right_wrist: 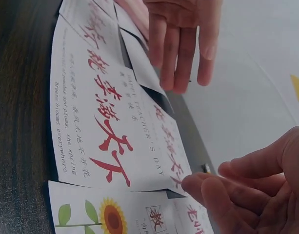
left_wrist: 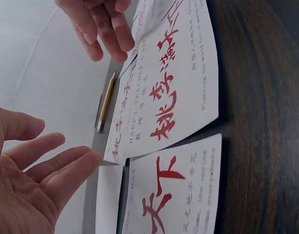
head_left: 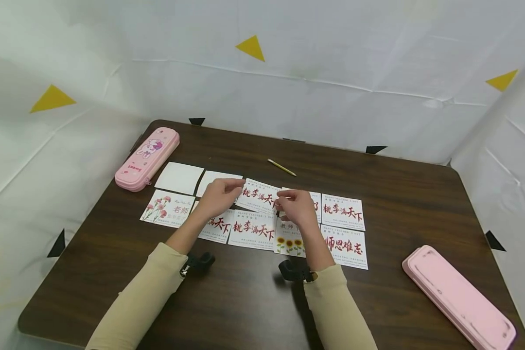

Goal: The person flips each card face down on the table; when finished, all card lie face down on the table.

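Two rows of cards lie across the table. Either side of a card with red lettering (head_left: 258, 195) in the back row are my hands. My left hand (head_left: 220, 197), fingers loosely extended, is by its left edge, over a blank white card (head_left: 211, 179). At its right edge is my right hand (head_left: 297, 206), fingers slightly bent and nothing gripped; a fingertip overlaps the card in the right wrist view. In front lie another red-lettered card (head_left: 252, 229) and a sunflower card (head_left: 288, 247), the latter partly hidden by my right wrist.
A carnation card (head_left: 162, 206) and a blank card (head_left: 179, 178) lie at the left, red-lettered cards (head_left: 342, 212) at the right. Behind the rows is a pencil (head_left: 282, 167). Pink pencil cases stand back left (head_left: 147, 159) and front right (head_left: 459, 296). White sheeting (head_left: 310, 112) surrounds the table.
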Motion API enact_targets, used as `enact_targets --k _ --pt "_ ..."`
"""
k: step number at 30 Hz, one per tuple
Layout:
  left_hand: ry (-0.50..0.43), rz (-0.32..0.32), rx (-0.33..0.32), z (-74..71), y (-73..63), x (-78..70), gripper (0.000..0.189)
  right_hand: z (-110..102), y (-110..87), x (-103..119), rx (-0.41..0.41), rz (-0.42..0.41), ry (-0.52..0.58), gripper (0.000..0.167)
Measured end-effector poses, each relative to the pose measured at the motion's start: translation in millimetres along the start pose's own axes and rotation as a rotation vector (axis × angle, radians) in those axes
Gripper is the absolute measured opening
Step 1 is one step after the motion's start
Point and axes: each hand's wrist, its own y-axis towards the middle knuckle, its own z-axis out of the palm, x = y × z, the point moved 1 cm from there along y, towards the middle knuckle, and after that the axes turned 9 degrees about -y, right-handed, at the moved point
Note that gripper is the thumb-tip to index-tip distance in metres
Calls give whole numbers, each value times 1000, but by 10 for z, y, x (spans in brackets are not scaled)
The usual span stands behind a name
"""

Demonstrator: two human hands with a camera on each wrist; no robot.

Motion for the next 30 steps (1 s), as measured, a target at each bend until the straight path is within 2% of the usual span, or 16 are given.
enact_targets --k 7,18,24,27,30 --pt "14 -49 19 99 44 -2 35 0 0 -34 2 29 -8 31" --pt "86 -80 -18 160 46 -1 37 -17 -10 -68 10 39 -1 32" --pt "92 -100 -32 171 58 6 36 -19 -20 -66 14 41 -3 32" --pt "75 -107 -32 165 61 4 36 -22 -18 -68 27 49 30 34" --pt "50 -121 -37 155 59 1 36 -24 -2 -93 41 66 118 35"
